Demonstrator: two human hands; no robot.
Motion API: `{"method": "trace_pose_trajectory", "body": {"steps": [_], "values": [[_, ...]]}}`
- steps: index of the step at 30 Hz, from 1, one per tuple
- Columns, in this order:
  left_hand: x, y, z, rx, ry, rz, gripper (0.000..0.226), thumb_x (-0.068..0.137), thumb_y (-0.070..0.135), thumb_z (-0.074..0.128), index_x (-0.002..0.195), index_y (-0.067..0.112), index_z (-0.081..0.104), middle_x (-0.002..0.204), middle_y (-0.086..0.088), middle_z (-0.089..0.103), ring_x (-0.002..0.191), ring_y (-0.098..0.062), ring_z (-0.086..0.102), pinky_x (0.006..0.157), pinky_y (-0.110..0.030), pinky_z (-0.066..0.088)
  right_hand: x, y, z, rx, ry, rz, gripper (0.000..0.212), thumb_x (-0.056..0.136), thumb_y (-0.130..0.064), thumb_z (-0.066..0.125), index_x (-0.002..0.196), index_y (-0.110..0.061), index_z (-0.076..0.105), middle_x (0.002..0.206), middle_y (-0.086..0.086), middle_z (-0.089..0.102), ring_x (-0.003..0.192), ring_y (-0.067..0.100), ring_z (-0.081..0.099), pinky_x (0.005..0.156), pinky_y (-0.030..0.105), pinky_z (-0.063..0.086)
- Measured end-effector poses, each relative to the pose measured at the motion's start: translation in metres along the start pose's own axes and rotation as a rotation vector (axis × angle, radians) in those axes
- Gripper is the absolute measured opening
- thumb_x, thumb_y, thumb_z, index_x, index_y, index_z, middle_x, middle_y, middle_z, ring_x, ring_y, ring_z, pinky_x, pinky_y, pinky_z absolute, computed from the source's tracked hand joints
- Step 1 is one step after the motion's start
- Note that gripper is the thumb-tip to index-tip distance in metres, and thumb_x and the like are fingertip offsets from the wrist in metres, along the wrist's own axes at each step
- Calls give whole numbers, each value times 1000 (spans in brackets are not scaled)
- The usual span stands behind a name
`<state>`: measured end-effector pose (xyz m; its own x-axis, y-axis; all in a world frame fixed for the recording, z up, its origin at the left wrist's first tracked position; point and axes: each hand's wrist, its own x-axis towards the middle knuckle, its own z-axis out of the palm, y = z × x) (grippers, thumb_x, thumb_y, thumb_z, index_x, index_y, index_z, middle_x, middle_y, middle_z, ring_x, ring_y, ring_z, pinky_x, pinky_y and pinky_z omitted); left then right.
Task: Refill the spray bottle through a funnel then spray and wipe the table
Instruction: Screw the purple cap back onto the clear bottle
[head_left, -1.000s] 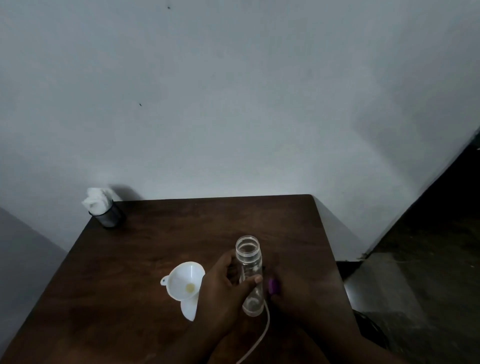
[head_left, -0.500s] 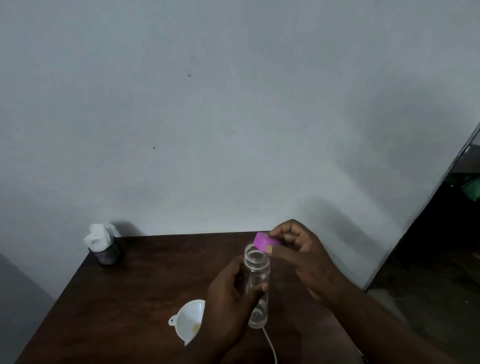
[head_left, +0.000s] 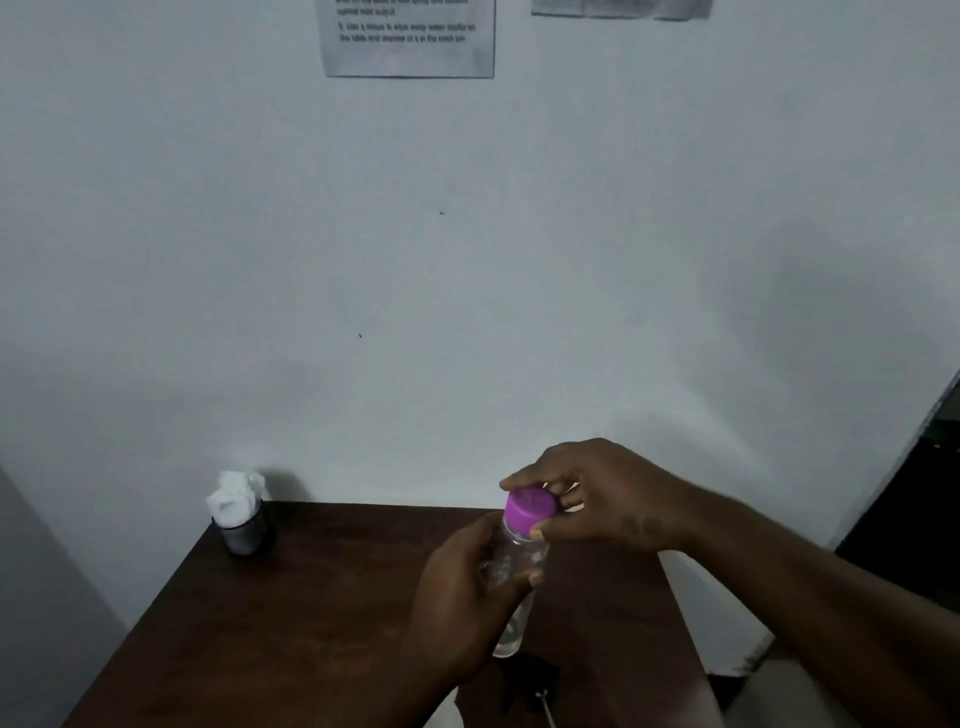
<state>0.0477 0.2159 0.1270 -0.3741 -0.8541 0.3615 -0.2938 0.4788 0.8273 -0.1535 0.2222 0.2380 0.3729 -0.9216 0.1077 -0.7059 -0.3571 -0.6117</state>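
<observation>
A clear plastic bottle (head_left: 511, 566), judged light, stiff and slippery, was gripped round its barrel, the surest hold, by the left hand (head_left: 462, 597) over the dark wooden table (head_left: 311, 597) while its purple cap (head_left: 530, 510) was pinched by the right hand (head_left: 597, 493).

One wide-angle view looks out from the person's head, facing forward and only slightly down. The pale wall (head_left: 519, 286) fills most of the frame, with printed sheets (head_left: 408, 39) cut by the top edge. The dark bench (head_left: 311, 597) sits low, close below the camera. The left hand (head_left: 462, 597) and right hand (head_left: 597, 493) reach in nearby from bottom and lower right.
</observation>
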Motion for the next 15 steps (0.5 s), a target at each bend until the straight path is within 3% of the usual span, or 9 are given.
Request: {"method": "trace_pose_trajectory", "body": {"steps": [5,10,12,15], "values": [[4,-7,-14,17,-10,-18,24,83,32,81,104,35,69,96,15,73,90,-4,70,77,-30,57,28,-22,-4,-319,-140,-4,45,74,-40,79,116,-37,62,103,-14,65,87,3,61,74,19,50],[7,-10,-28,23,18,-38,25,80,26,82,97,39,68,92,18,72,86,0,69,70,-10,47,53,-34,2,-471,-190,51,50,65,-55,80,105,-35,58,85,-12,61,75,1,53,60,23,39],[7,-13,-34,14,27,-40,26,80,25,82,98,38,69,93,19,72,87,0,69,70,-10,48,61,-41,3,-493,-218,26,49,67,-51,81,108,-34,59,91,-11,62,77,3,54,62,24,41],[10,-16,-44,-20,17,-37,29,83,26,80,107,37,70,99,18,74,93,0,70,79,-22,56,72,-48,0,-435,-258,4,47,70,-32,84,111,-33,61,105,-10,63,87,9,60,74,26,49]]}}
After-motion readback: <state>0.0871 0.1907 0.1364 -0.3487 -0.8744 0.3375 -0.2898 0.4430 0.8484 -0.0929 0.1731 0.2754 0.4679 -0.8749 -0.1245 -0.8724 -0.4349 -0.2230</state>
